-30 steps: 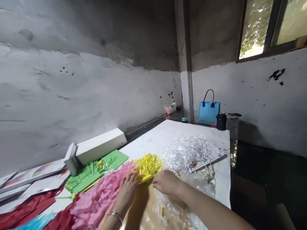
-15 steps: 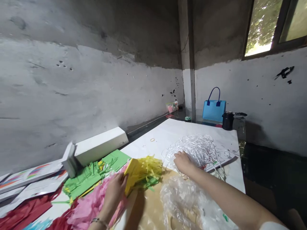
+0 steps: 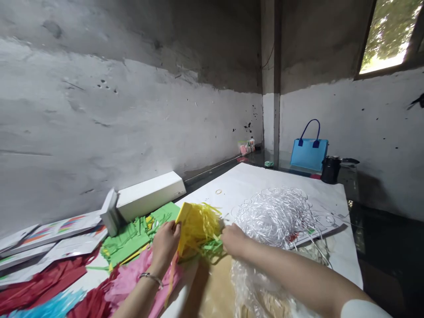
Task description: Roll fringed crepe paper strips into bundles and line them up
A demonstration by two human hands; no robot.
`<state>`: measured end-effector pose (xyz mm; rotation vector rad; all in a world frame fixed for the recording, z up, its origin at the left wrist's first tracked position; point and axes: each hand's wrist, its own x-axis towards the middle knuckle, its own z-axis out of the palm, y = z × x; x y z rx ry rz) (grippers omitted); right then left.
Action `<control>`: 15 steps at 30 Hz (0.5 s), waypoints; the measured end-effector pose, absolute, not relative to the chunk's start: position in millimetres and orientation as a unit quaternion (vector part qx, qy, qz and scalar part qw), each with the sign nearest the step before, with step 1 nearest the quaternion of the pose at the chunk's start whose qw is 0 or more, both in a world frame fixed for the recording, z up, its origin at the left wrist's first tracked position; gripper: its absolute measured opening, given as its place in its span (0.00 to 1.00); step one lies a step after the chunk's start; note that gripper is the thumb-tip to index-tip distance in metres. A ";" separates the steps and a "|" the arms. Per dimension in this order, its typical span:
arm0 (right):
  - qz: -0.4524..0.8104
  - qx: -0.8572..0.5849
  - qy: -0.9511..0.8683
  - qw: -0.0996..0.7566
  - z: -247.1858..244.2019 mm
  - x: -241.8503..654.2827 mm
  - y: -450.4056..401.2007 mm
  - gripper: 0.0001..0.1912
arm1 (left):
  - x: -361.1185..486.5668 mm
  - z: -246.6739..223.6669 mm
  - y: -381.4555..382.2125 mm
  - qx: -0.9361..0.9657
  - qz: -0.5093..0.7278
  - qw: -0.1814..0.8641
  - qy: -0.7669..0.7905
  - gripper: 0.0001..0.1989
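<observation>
My left hand [image 3: 166, 243], a bracelet on its wrist, is closed on the folded edge of a yellow fringed paper [image 3: 198, 224], whose cut strips fan out to the right. Some green paper strips [image 3: 212, 248] hang at the lower end of that fringe. By the tips of these strips is my right hand [image 3: 233, 240], fingers curled together; whatever they grip is hidden. Just beyond it lies a tangled heap of shiny white cord [image 3: 276, 216]. Pink tissue paper [image 3: 132, 278] lies under my left forearm.
Crumpled clear plastic [image 3: 251, 287] sits below my right forearm. To the left are green fringed paper [image 3: 127, 243], red paper [image 3: 43, 282], blue fringe [image 3: 56, 304] and a long white box [image 3: 150, 194]. A blue bag [image 3: 309, 153] and black container [image 3: 330, 170] stand at the back.
My right hand has left the white cord heap and come left and down to the fringe tips. My left hand keeps the yellow paper. The view has turned slightly left.
</observation>
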<state>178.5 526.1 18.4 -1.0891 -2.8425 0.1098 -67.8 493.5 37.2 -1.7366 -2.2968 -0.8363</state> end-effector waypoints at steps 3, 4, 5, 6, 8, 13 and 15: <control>0.086 -0.376 -0.915 0.119 56.8 215.9 518.7 0.10 | -57.2 29.2 491.0 -0.597 -0.300 0.040 -0.743 0.13; 0.108 -0.369 -0.913 0.137 71.5 230.4 511.6 0.09 | -50.0 27.7 486.3 -0.607 -0.311 0.028 -0.730 0.15; 0.130 -0.355 -0.913 0.152 86.4 244.8 502.5 0.09 | -40.9 27.5 478.5 -0.620 -0.326 0.017 -0.714 0.19; 0.155 -0.333 -0.916 0.161 100.7 258.1 491.8 0.08 | -30.3 29.1 467.2 -0.634 -0.341 0.006 -0.694 0.24; 0.204 -0.277 -0.925 0.161 126.1 279.1 468.1 0.04 | -6.4 37.1 434.3 -0.670 -0.367 -0.023 -0.645 0.33; 0.321 -0.121 -0.931 0.121 155.6 289.1 416.4 0.09 | 47.0 62.5 331.2 -0.762 -0.393 -0.216 -0.467 0.40; 0.367 -0.105 -0.910 0.159 150.8 282.4 398.8 0.07 | 57.7 63.3 300.6 -0.730 -0.415 -0.258 -0.478 0.27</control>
